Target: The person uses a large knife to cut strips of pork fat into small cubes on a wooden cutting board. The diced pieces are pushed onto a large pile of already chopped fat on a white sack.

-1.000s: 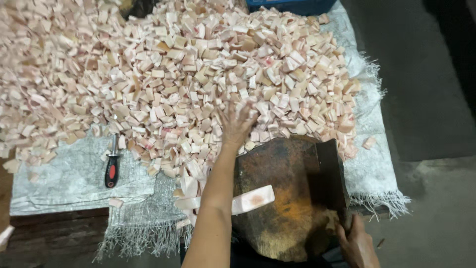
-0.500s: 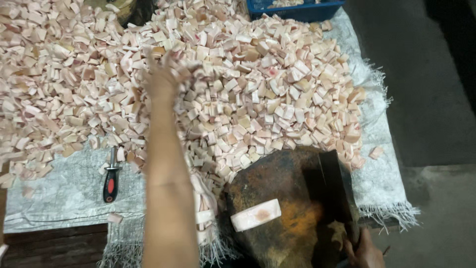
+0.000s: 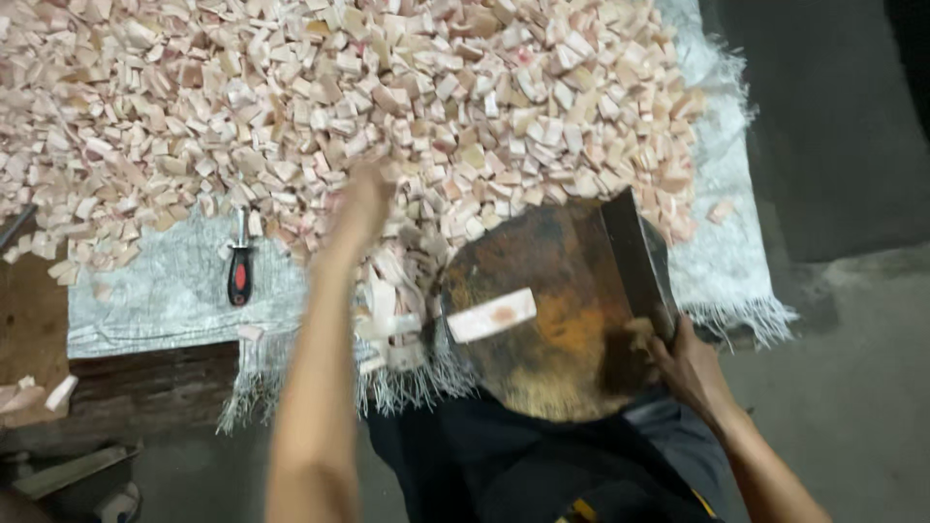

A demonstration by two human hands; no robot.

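Observation:
My left hand is blurred with motion over the near edge of a big pile of small pale pink cut pieces; whether it holds any cannot be seen. My right hand grips the handle of a dark cleaver, whose blade rests on the right side of a round, stained wooden chopping block. One long pale strip lies on the block. A few more strips hang at the block's left edge, beside my left forearm.
The pile lies on a white woven cloth with a frayed front edge. A small tool with a red and black handle lies on the cloth to the left. Bare grey floor is on the right, wooden boards on the left.
My left hand swept from the pile's near edge up and left across the pieces, then came back nearer the block. My right hand stayed on the cleaver. The strip has not moved.

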